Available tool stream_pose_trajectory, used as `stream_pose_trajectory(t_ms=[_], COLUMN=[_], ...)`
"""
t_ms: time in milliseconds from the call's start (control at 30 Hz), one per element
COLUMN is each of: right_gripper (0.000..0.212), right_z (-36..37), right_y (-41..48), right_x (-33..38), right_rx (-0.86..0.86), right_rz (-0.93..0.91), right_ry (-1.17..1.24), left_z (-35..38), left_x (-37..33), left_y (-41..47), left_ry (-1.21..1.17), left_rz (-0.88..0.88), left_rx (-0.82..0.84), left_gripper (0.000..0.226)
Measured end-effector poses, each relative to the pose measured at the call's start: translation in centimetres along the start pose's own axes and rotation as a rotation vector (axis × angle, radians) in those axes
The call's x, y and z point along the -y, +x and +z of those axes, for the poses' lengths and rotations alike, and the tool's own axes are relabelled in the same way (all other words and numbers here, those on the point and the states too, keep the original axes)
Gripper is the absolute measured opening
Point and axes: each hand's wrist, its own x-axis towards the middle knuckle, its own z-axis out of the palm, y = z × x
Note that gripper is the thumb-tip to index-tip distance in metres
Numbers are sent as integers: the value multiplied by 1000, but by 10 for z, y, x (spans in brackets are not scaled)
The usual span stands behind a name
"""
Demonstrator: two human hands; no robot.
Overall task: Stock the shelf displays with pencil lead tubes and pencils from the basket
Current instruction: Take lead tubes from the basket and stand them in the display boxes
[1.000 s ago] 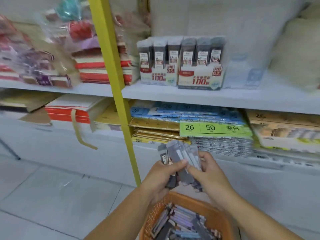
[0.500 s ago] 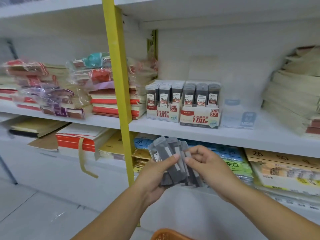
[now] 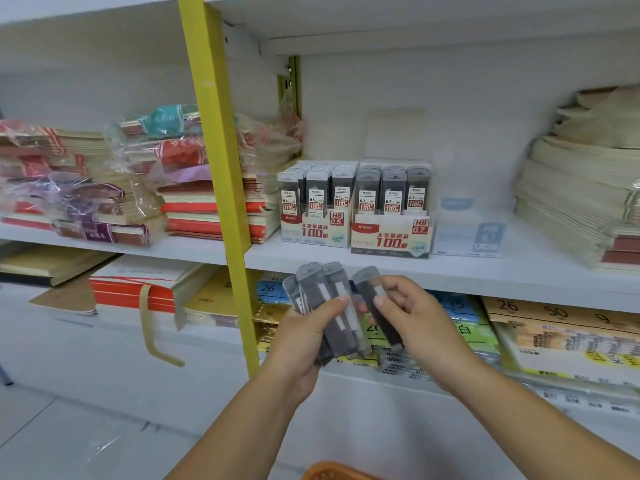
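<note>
At the bottom edge, the rim of an orange basket (image 3: 334, 472) just shows. Above it, the left hand (image 3: 304, 337) grips a fanned bunch of dark lead tubes (image 3: 325, 306), thumb pressed across their fronts and the fingers hidden behind. Just beside it, the right hand (image 3: 419, 327) pinches a single tube (image 3: 375, 303) between thumb and fingers, tilted, its top leaning toward the bunch but apart from it.

Both hands are in front of the edge of a white shelf (image 3: 485, 275). On that shelf stand two display boxes touching side by side: the 0.5 box (image 3: 313, 230) on the left and the 0.7 box (image 3: 389, 237) on the right, each holding upright rows of tubes. A pale, clear-looking box (image 3: 467, 233) stands just right of them. A yellow post (image 3: 221, 174) rises left of the boxes, with wrapped notebooks (image 3: 138, 181) stacked beyond it. Stacked paper goods (image 3: 581, 188) lie at the far right.
</note>
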Motion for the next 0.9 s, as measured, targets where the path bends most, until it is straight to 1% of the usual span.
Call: stream_pose_trajectory(t_ms=[100, 233, 333, 400, 533, 667, 767, 900], right_gripper=[27, 24, 26, 20, 23, 27, 27, 27], right_z=[-1, -1, -2, -2, -3, -6, -6, -6], right_y=[0, -4, -5, -5, -5, -2, -1, 1], right_x=[2, 5, 2, 2, 3, 4, 3, 0], right_rx=[2, 56, 70, 64, 111, 69, 64, 58], right_rz=[-29, -52, -57, -42, 44, 13, 14, 40], right_ry=[-9, -9, 0, -21, 93, 196, 222, 242], left_z=[-4, -6, -4, -2, 0, 2, 2, 0], left_x=[-4, -6, -4, -3, -4, -4, -4, -6], left_y=[0, -3, -5, -6, -6, -6, -5, -4], left_ry=[-4, -34, -19, -12, -32, -41, -58, -57], left_rz=[-8, -9, -21, -22, -14, -9, -9, -14], left_rx=[-18, 6, -7, -6, -6, -13, -28, -27], left_gripper=[29, 26, 31, 34, 31, 28, 26, 30])
